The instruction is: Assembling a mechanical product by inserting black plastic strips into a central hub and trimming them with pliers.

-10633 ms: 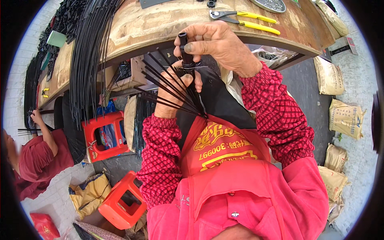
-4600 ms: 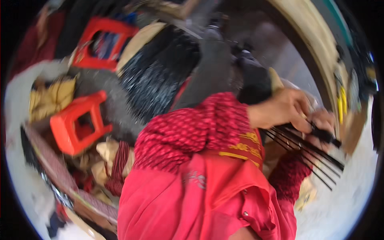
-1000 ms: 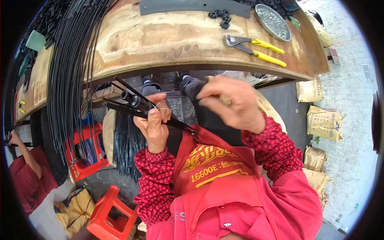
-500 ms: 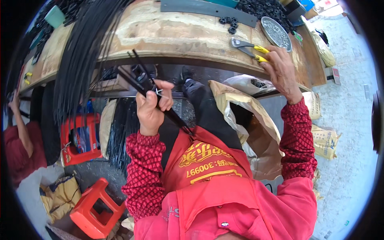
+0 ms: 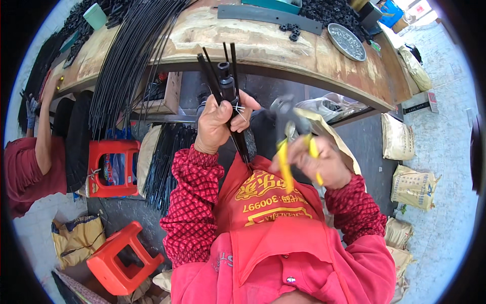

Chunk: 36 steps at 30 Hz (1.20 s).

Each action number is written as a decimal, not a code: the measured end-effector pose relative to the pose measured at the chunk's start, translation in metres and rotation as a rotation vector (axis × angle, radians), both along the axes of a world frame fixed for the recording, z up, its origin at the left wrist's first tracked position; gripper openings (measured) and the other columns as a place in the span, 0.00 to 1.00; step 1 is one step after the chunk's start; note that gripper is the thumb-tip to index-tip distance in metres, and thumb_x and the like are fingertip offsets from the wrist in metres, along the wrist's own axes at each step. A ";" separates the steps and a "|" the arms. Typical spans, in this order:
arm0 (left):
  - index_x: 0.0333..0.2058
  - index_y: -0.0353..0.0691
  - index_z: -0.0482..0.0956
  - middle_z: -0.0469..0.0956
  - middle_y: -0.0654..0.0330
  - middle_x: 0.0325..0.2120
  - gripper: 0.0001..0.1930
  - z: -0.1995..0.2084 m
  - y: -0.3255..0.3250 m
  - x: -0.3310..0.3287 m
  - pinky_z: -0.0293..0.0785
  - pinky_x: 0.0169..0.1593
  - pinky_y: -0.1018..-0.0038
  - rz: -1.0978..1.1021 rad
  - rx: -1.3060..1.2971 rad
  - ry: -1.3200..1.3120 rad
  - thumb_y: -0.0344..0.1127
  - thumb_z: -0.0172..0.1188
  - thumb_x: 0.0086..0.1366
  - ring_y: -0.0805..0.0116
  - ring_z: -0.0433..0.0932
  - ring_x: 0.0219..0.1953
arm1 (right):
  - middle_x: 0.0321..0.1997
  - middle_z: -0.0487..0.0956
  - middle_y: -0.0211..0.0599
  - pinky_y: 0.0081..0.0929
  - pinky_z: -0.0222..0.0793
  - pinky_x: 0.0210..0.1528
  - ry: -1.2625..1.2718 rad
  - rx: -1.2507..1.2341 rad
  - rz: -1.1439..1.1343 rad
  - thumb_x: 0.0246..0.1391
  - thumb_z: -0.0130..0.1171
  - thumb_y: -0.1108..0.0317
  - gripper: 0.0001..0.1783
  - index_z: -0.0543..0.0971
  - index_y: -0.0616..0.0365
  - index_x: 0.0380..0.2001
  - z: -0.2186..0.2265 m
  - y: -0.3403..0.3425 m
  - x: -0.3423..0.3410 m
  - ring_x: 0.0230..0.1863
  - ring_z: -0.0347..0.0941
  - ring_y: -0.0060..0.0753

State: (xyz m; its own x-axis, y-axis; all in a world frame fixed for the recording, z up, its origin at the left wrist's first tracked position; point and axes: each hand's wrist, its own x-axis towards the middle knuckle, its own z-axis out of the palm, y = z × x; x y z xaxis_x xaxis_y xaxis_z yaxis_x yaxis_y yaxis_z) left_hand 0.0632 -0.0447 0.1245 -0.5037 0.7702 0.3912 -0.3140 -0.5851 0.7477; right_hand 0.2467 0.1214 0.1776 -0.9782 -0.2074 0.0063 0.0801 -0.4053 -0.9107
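My left hand (image 5: 211, 129) is closed around a bundle of black rods (image 5: 234, 63) and a black cylindrical fitting (image 5: 226, 82) in front of my lap. Several thin silvery pins (image 5: 240, 109) stick out between its thumb and fingers. The rods' lower ends reach down to my red apron (image 5: 263, 177). To the right, my right hand (image 5: 329, 164) grips pliers with yellow handles (image 5: 284, 164). Their jaws point up and away from me, apart from the rods; motion blurs the jaws and the fingers, and the handles are spread.
A round metal tray of small metal pieces (image 5: 347, 42) sits on the wooden bench (image 5: 202, 35), near small black parts (image 5: 290, 31). Long black rods (image 5: 129, 66) overhang the bench edge. Red stools (image 5: 126, 258) and a co-worker (image 5: 35, 167) are at left; sacks (image 5: 397, 137) lie at right.
My right hand has lifted the pliers off the bench and brought them toward my lap. The bundle in my left hand has become more upright, and the view has shifted.
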 end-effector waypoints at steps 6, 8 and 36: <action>0.37 0.24 0.77 0.65 0.69 0.14 0.35 0.011 -0.003 0.015 0.53 0.22 0.82 0.065 -0.071 0.038 0.61 0.58 0.59 0.83 0.59 0.16 | 0.60 0.67 0.60 0.39 0.64 0.59 -0.136 -0.395 0.227 0.61 0.51 0.52 0.32 0.62 0.66 0.60 -0.007 -0.041 0.008 0.60 0.67 0.47; 0.36 0.25 0.78 0.68 0.69 0.15 0.35 0.015 -0.005 0.018 0.53 0.22 0.83 0.054 -0.090 0.022 0.62 0.59 0.57 0.83 0.60 0.16 | 0.60 0.66 0.63 0.42 0.63 0.60 -0.176 -0.512 0.252 0.62 0.51 0.53 0.32 0.62 0.66 0.61 -0.008 -0.043 0.008 0.60 0.66 0.52; 0.38 0.30 0.77 0.65 0.69 0.14 0.18 0.003 0.018 0.022 0.53 0.19 0.83 -0.043 -0.209 0.070 0.43 0.59 0.64 0.84 0.60 0.15 | 0.33 0.70 0.45 0.37 0.66 0.33 0.055 1.562 -0.327 0.40 0.70 0.54 0.35 0.66 0.64 0.45 0.023 -0.001 0.026 0.31 0.71 0.50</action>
